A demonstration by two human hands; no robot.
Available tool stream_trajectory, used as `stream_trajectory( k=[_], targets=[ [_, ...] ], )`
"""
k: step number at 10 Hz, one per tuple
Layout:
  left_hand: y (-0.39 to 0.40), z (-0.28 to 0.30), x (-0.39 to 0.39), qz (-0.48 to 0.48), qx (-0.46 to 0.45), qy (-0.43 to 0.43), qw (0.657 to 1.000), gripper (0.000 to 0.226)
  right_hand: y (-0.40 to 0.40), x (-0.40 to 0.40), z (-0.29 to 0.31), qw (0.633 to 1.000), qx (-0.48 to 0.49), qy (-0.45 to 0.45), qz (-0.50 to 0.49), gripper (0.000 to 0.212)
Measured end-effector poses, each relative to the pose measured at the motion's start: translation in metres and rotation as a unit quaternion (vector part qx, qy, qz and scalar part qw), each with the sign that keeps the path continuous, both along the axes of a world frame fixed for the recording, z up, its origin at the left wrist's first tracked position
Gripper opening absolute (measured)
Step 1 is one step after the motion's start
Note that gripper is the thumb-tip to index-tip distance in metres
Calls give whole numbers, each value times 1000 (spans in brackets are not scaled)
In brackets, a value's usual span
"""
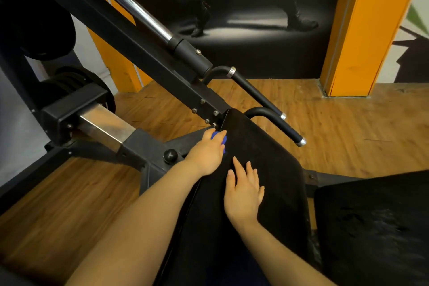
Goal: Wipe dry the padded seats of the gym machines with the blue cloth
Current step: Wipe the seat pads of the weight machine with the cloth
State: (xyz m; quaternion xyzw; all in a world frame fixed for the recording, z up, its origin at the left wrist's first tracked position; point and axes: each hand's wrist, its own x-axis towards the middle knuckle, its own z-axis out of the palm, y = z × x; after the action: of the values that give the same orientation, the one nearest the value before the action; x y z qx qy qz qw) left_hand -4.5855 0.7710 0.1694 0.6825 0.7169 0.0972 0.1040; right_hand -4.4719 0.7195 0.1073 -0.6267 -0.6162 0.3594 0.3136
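A long black padded seat [267,165] runs from the bottom centre up toward the machine's frame. My left hand [207,154] lies at the seat's far left edge, closed over the blue cloth [222,140], of which only a small bunch shows past the fingers. My right hand [243,190] rests flat on the middle of the pad, fingers spread, holding nothing.
A black steel frame with a chrome bar [130,4] slants across the upper left. Two black handles [276,121] stick out past the seat's far end. Another black pad [371,227] sits at lower right. Wooden floor [348,127] surrounds the machine; an orange pillar [364,30] stands behind.
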Motion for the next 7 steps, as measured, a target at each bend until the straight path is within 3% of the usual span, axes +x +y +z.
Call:
stream_trajectory(
  k=[5,7],
  targets=[
    [-80,15,-9,-48,-58,-3,997,54,1,1,-1,1000,10,0,4,45],
    [-45,15,2,-12,-23,11,1000,54,1,0,-3,1000,13,4,3,44]
  ],
)
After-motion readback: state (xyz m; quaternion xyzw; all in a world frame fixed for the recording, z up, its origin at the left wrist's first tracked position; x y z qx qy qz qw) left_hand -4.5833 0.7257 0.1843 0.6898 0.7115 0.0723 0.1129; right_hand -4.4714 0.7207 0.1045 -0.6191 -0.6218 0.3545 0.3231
